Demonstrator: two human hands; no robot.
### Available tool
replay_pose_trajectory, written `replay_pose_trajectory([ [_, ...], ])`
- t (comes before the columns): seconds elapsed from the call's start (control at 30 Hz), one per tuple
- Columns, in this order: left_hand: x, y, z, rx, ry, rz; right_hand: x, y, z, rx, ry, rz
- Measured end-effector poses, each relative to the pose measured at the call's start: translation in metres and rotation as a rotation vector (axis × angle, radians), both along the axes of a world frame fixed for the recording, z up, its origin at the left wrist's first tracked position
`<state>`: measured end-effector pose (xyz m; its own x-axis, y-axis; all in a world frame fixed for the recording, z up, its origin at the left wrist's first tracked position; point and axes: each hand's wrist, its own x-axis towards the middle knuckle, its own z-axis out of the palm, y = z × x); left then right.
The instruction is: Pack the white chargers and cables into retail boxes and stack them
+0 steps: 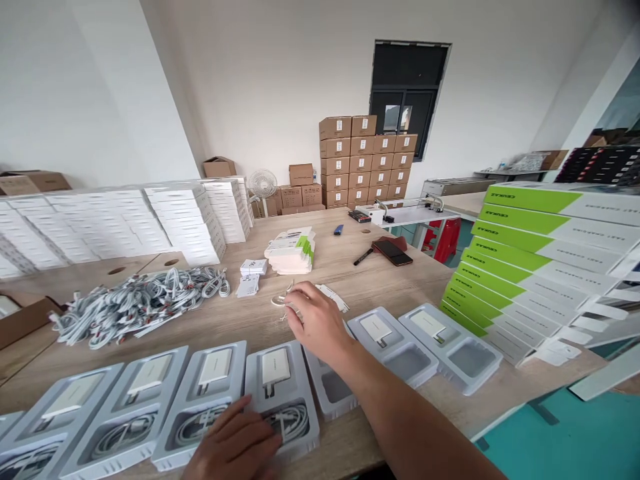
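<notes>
My left hand point(235, 440) lies low over a grey plastic tray point(307, 433), its fingers stretched out beside a coiled white cable point(293, 421). A white charger point(275, 365) sits in that tray's upper recess. Farther forward, my right hand point(315, 317) hangs over the table with fingers curled toward the thumb. Thin white ties point(280, 298) are at its fingertips; whether it grips one is hard to see. My right forearm partly covers another tray point(333, 393). More trays with chargers stand in a row; those at left hold coiled cables, while two at right point(470, 360) have bare lower recesses.
A heap of white cables point(145, 303) lies at left, before stacked white boxes point(100, 220). Folded cards point(290, 252) and small leaflets point(253, 268) are mid-table. A phone point(393, 253) and a marker point(363, 257) lie farther right. Green-white boxes point(530, 267) tower at right.
</notes>
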<state>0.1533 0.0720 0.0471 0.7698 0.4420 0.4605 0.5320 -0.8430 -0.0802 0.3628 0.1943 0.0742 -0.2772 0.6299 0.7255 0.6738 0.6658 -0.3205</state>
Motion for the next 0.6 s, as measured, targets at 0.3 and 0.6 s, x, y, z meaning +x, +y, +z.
replay_pose_trajectory([
  [0.3, -0.001, -0.001, -0.016, -0.038, -0.184, 0.076, -0.001, -0.001, 0.001, -0.006, -0.004, 0.021],
  [0.6, -0.135, 0.118, 0.052, -0.178, -0.029, 1.023, -0.001, 0.000, -0.002, 0.004, -0.045, 0.018],
])
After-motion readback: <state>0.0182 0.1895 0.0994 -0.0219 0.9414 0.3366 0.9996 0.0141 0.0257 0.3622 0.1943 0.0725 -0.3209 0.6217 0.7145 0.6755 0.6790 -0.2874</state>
